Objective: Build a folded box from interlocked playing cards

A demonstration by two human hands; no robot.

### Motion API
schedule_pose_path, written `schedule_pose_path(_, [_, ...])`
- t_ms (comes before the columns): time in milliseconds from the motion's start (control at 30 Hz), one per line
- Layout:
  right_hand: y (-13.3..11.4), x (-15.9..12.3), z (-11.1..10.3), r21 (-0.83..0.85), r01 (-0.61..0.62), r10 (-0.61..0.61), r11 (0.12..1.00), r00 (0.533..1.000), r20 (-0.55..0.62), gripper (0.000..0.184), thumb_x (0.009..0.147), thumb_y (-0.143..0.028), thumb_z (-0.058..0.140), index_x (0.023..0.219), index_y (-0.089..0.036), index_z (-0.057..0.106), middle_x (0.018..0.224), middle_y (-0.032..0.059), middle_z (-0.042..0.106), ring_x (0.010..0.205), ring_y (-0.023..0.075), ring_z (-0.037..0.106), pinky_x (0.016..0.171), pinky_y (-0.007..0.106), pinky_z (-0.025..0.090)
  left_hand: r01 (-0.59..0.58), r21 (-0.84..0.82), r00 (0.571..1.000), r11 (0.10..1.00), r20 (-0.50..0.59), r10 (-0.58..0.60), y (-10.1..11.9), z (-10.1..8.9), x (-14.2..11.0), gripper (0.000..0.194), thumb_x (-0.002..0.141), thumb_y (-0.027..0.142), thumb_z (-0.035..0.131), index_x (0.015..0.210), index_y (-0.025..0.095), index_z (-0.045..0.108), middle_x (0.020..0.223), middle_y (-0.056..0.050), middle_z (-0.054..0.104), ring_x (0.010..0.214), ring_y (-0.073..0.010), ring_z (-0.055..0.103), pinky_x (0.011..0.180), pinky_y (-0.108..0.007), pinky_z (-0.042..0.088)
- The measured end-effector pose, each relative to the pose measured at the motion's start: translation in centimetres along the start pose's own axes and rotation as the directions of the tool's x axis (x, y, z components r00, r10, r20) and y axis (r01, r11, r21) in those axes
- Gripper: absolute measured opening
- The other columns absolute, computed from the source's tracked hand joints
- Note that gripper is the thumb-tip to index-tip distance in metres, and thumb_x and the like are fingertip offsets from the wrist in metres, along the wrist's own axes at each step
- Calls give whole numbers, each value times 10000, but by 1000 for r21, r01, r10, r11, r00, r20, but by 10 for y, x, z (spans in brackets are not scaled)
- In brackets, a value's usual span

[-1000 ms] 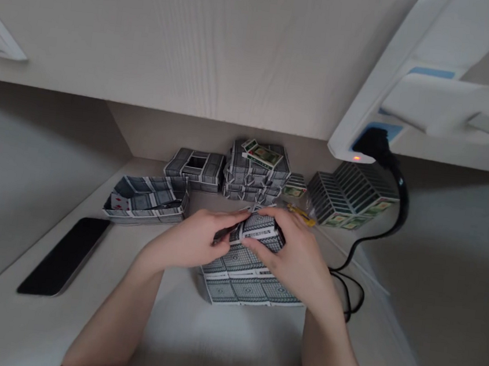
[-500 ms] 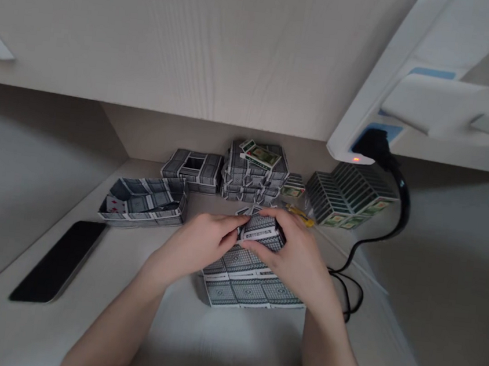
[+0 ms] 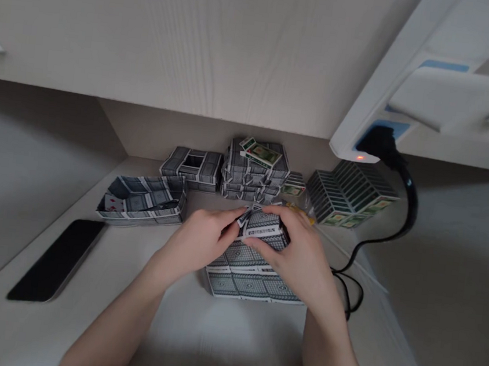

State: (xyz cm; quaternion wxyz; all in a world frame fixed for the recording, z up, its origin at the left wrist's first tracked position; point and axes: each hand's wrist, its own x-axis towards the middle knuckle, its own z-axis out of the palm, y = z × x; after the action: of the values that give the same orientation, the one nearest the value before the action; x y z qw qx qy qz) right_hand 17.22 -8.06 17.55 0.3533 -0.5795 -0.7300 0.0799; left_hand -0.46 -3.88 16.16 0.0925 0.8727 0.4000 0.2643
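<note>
A block folded from playing cards (image 3: 265, 227), with patterned backs outward, is held over a larger card-built box (image 3: 251, 285). My right hand (image 3: 297, 244) grips the block's right end, thumb on the near side and fingers over the far edge. At the block's left end, my left hand (image 3: 210, 237) has its thumb and index finger pinched on a folded playing card (image 3: 244, 215). Loose card flaps stick up between the hands. The fingers hide part of the block and the back of the box.
An open card-built tray (image 3: 149, 216) and a black phone (image 3: 57, 259) lie to the left. Behind stand stacked card boxes (image 3: 254, 178), topped by a small card pack (image 3: 260, 152). At right are rows of card packs (image 3: 350, 194), a black cable (image 3: 407, 214) and a power strip (image 3: 357, 142).
My left fingers have drawn slightly left from the block, and a folded card now shows between them. The block has shifted a little to the right in my right hand.
</note>
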Motion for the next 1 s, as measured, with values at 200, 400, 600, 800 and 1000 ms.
schedule_pose_path(200, [0, 0, 4, 13, -10, 10, 1000, 1000, 11, 417, 688, -443, 625, 1032, -229, 531, 981, 56, 601, 950, 247, 527, 773, 384, 429, -90, -9, 995, 996, 31, 90, -3, -2, -4, 324, 854, 184, 411, 1160, 182, 514, 1051, -25, 638, 860, -145, 623, 748, -266, 496])
schedule_pose_path(400, [1, 1, 4, 12, -4, 4, 1000, 1000, 7, 406, 691, -443, 621, 1024, -228, 537, 978, 60, 603, 942, 252, 532, 763, 388, 431, -96, 32, 995, 995, 5, 96, -4, -1, -2, 299, 857, 214, 415, 1128, 180, 537, 999, -24, 658, 822, -149, 636, 704, -266, 508])
schedule_pose_path(600, [1, 1, 4, 14, 11, -11, 1000, 1000, 6, 410, 698, -446, 611, 1035, -226, 531, 983, 64, 603, 941, 252, 537, 760, 395, 433, -80, 29, 996, 996, -24, 80, -3, 0, -1, 290, 857, 218, 408, 1103, 167, 553, 987, -32, 664, 819, -146, 638, 700, -257, 509])
schedule_pose_path(800, [1, 1, 6, 25, -3, 3, 1000, 1000, 23, 420, 693, -456, 615, 1034, -225, 532, 984, 72, 602, 953, 264, 533, 758, 404, 433, -61, 41, 998, 997, 31, 60, 2, -4, -4, 313, 835, 150, 403, 1117, 180, 536, 999, -34, 655, 818, -146, 636, 739, -270, 510])
schedule_pose_path(1000, [0, 1, 8, 28, -5, 4, 1000, 999, 33, 428, 688, -452, 623, 1038, -223, 532, 985, 66, 602, 951, 259, 532, 774, 402, 429, -46, 89, 994, 995, 100, 37, 6, -7, -7, 356, 808, 101, 412, 1151, 154, 496, 1019, -61, 641, 846, -165, 626, 761, -298, 508])
